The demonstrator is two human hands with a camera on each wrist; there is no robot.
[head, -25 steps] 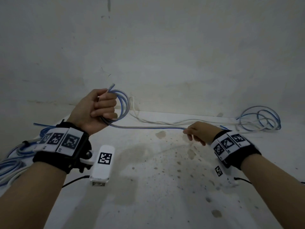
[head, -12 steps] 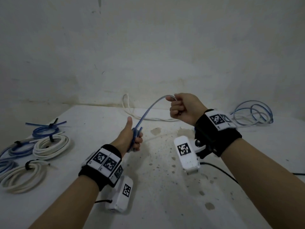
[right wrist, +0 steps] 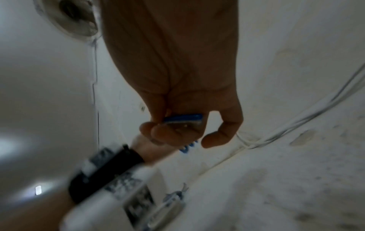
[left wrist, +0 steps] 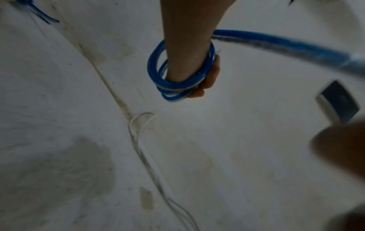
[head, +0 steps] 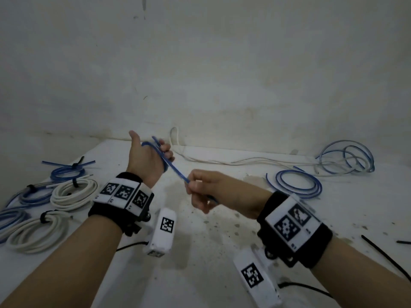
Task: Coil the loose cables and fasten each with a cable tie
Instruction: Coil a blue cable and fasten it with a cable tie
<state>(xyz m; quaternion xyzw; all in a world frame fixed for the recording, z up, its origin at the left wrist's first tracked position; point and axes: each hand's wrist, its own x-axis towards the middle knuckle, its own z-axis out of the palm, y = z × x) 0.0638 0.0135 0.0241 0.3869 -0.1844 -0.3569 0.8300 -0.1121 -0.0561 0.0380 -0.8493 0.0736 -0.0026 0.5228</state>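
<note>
Right hand [head: 206, 190] dropped; blue cable [head: 175, 170] taut.

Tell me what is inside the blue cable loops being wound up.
The left hand passes through the blue cable loops, which wrap its palm. The right hand pinches the cable's free length. The left fingers' grip is mostly hidden.

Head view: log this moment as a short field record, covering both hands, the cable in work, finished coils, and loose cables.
left hand: blue cable looped around it, fingers curled on the loops
right hand: pinches the cable's free run
finished coils: tied white and blue bundles, table's left side
loose cables: blue loops lying right; white cable along the wall
cable tie: black, near right edge
</note>
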